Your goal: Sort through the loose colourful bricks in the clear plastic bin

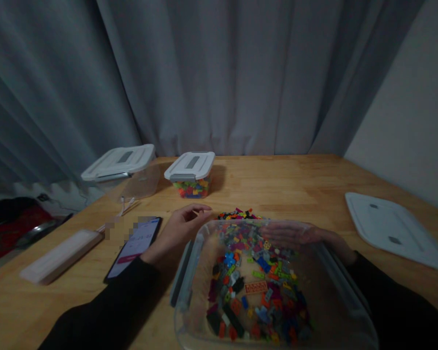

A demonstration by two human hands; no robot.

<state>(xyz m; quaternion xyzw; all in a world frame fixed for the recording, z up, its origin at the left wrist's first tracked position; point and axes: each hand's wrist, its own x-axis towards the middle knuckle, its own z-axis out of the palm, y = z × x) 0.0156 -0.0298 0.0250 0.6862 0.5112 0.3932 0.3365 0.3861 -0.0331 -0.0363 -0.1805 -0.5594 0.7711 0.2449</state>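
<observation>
A clear plastic box (275,335) with small building bricks (256,288) scattered over its bottom stands in front of me. Behind its far rim, a small pile of bricks (239,214) lies on the table. My left hand (188,222) is by the box's far left corner, fingers loosely bent towards the pile, with nothing visible in them. On the other side, my right hand (295,234) shows partly through the clear wall, fingers stretched flat alongside the pile. Whether its palm touches any bricks cannot be made out.
A small lidded box (191,177) of bricks and a larger lidded clear box (126,170) stand at the back left. A phone (135,248) and a white power strip (62,255) lie left. A loose white lid (394,228) lies right.
</observation>
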